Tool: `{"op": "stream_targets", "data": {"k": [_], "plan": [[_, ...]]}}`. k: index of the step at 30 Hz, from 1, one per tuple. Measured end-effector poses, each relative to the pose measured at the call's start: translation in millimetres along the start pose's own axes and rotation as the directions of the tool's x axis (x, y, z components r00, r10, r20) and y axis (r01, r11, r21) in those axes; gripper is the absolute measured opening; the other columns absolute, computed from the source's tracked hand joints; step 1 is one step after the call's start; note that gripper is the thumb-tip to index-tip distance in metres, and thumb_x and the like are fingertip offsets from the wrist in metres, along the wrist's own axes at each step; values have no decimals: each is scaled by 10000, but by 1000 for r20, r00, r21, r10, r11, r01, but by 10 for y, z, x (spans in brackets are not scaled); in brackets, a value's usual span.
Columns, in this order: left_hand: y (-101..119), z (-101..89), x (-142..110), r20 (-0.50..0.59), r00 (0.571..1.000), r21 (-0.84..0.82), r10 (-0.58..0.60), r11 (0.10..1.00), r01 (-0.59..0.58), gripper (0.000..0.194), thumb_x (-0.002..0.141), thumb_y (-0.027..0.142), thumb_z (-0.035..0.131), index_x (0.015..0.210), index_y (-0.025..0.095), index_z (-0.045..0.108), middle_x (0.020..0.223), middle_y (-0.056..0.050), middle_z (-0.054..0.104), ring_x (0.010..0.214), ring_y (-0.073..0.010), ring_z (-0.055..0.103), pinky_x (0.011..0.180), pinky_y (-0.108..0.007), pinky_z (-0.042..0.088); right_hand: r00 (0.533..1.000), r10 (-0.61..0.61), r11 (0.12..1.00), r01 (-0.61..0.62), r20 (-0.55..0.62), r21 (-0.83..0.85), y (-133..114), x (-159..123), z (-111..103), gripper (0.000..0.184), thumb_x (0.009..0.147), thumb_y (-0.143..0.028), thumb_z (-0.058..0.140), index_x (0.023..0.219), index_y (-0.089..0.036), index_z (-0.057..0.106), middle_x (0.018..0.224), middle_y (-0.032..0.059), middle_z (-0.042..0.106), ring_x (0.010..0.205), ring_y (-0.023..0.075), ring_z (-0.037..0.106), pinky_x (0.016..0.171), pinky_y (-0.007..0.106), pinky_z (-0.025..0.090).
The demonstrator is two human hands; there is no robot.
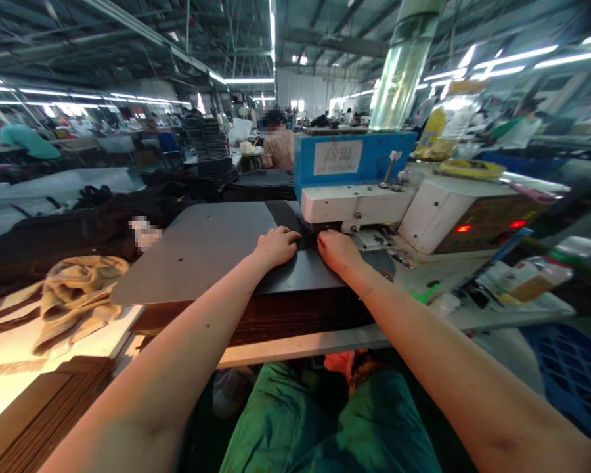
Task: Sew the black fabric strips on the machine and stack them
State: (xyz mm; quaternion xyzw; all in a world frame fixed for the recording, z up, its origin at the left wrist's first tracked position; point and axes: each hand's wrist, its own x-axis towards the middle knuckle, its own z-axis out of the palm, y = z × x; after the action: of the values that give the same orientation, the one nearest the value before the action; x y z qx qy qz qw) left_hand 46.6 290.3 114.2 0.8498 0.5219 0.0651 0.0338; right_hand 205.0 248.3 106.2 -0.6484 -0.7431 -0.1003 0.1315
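Note:
A large grey sheet panel [217, 246] with rounded corners and small holes lies before me, a black strip [283, 215] running across it. My left hand [278, 246] rests on the panel with its fingers bent and pressed onto the strip. Close beside it, my right hand [337, 251] is closed in a pinch right by the head of a white and blue machine [352, 203]. What the right fingertips hold is hidden. The panel's right part passes under my right wrist, next to the machine's metal plate [374, 238].
Dark stacked sheets [295, 315] lie beneath the panel. Left are a tan cloth [81, 289], brown sheets [44, 401] and black fabric [79, 226]. A control box [477, 217] with red digits, bottles [542, 272] and a blue crate [571, 368] stand right. People sit farther back.

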Motion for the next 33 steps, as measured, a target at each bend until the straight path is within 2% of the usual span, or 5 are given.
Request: {"op": "stream_targets", "data": {"k": [7,11,16,25,33], "plan": [[-225,-30,196,2,990,-9,-143,990,143,411,800,315,381,1185,349,523,1267,-44,455,1151,-290,427,905,-488,397,1000,-10,993,11,-6,117,66,-108,3,244,862,-177,413,932,-138,643,931,104,628,837,187,587,732,259,412],[-385,-34,123,-34,995,-20,-89,996,88,391,767,221,406,1113,302,570,1187,-44,494,1098,-236,463,912,-398,414,998,-47,966,58,-48,253,143,-300,-26,251,844,-147,440,997,-128,638,964,99,608,907,178,556,805,263,405],[-427,-43,-205,-63,997,-31,38,999,-40,326,770,203,407,1042,240,584,1092,-45,530,1042,-206,483,906,-350,416,989,-85,929,124,-124,350,212,-456,-26,258,835,-125,429,991,-113,634,966,98,594,907,175,544,830,274,406],[-132,-69,-1101,-167,970,-46,178,981,-188,401,775,519,515,1027,209,543,1047,-58,523,987,-234,478,878,-378,405,961,-132,881,225,-241,416,100,-702,-25,239,847,-149,429,975,-129,630,960,91,597,932,189,522,848,306,408],[-127,3,-1262,-255,941,-175,223,946,-272,155,861,283,457,912,211,585,968,-45,562,915,-185,501,831,-331,412,932,-137,750,320,-336,579,-143,-1136,-32,289,869,-168,396,1089,-195,581,1020,83,578,970,182,526,855,343,438]]}}
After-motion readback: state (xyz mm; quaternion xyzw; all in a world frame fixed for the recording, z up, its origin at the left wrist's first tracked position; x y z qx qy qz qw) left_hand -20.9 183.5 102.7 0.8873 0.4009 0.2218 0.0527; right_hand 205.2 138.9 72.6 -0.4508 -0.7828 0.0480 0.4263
